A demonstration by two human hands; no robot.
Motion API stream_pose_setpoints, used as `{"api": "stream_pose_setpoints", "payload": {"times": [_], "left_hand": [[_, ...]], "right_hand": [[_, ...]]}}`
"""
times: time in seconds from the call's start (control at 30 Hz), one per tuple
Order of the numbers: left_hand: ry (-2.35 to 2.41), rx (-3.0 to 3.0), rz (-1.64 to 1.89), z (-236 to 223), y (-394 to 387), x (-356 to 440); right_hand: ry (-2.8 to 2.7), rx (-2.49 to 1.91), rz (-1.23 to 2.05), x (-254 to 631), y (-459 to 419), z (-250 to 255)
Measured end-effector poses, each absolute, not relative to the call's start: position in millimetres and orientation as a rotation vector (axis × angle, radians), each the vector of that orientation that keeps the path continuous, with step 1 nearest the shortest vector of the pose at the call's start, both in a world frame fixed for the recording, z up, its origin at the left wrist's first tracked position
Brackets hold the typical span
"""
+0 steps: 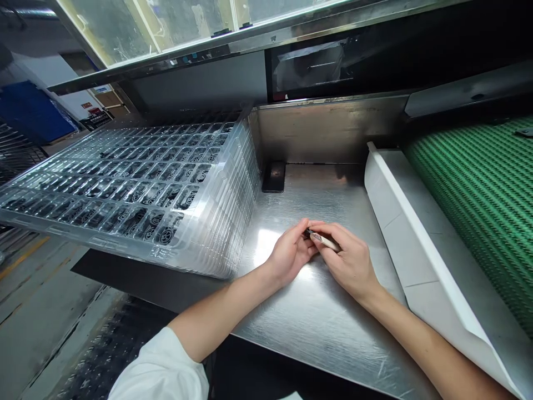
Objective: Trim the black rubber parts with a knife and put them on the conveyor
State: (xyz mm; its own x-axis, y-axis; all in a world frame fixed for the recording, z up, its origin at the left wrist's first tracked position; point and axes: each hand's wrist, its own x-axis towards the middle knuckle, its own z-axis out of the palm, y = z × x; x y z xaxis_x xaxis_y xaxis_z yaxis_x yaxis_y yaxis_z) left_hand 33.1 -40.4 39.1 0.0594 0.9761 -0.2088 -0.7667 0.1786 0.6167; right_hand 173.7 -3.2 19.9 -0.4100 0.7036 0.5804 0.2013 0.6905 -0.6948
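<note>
My left hand and my right hand meet just above a stainless steel table. My right fingers are closed on a pale, pen-like stick. A small dark piece shows at its far end, pinched by my left fingertips. I cannot tell whether that piece is part of the stick. To the left of my left hand stands a tall stack of clear plastic blister trays, with dark round parts visible in their cells.
A black phone lies face down at the back of the table. On the right, a white angled guard runs beside a green ribbed conveyor belt. A steel panel and a glass-fronted housing rise behind the table.
</note>
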Motion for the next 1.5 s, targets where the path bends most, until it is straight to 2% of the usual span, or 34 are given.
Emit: {"api": "stream_pose_setpoints", "payload": {"times": [0.2, 0.53, 1.07, 1.5], "left_hand": [[0.693, 0.293, 1.369, 32.2, -39.0, 34.1], [0.693, 0.273, 1.356, 29.3, -39.8, 33.4], [0.752, 0.268, 1.358, 33.2, -35.3, 27.8], [0.801, 0.290, 1.321, 33.4, -37.7, 26.9]], "right_hand": [[-1.918, -0.753, 0.681, 173.7, -2.4, 20.3], [-1.992, -0.731, 0.514, 175.3, -4.4, 22.0], [-1.811, -0.782, 0.616, 173.9, -4.8, 29.0], [-1.867, -0.767, 0.695, 173.9, -5.6, 24.6]]}}
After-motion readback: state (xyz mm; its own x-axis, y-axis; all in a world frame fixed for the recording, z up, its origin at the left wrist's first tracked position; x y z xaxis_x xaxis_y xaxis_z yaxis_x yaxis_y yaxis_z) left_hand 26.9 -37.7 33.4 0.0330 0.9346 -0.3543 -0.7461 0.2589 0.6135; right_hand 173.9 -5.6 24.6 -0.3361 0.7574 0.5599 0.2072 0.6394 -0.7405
